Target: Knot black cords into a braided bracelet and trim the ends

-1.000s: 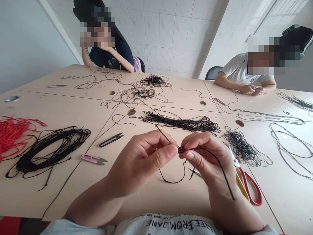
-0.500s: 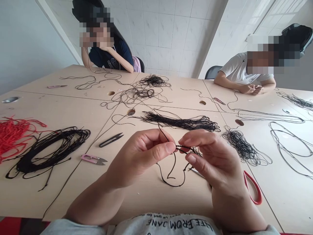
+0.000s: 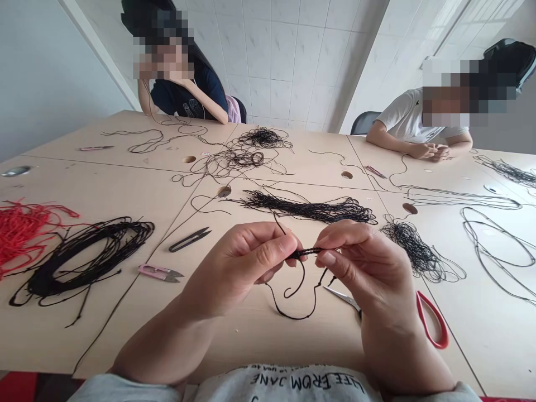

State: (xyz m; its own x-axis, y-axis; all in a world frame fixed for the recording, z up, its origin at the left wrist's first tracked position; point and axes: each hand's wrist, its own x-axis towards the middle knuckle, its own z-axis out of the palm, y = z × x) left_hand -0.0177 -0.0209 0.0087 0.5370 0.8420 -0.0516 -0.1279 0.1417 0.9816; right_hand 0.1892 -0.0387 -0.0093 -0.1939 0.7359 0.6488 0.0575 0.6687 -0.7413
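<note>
Cord (image 3: 309, 252) pinched at two points, tails loose

Left hand (image 3: 243, 265) gripped the cord between thumb and index finger, closed tight on its left part. Right hand (image 3: 368, 273) pinched the right part the same way, other fingers curled behind. Black cord sat just above the near middle of the table (image 3: 251, 343), between the hands. A short doubled stretch showed between the fingertips, strands side by side and about straight; grip likely spaced that way to keep them in line and visible. One end poked up past the left thumb. Another hung below in a small hook, and a knotted length looped lower, probably left free so it wouldn't crowd the fingers. Whether all these joined up: can't tell, fingers hid it.

Scissors (image 3: 345, 298) lay partly behind the right hand, blade left, red handle right, presumably handy for that side. Pink thread snips (image 3: 159, 273) and black thread snips (image 3: 189, 240) lay near the left forearm, apart from each other, likely parked within reach. Coil of black cord (image 3: 44, 278) lay left, beside red cord pile (image 3: 20, 234). Braided black bundle (image 3: 310, 207) lay just beyond the hands, strands roughly lined up, maybe to stop tangling. Loose black tangle (image 3: 412, 248) lay right. Two co-workers sat at the far side, person in navy shirt (image 3: 188, 97) left, person in white shirt (image 3: 404, 114) right.
</note>
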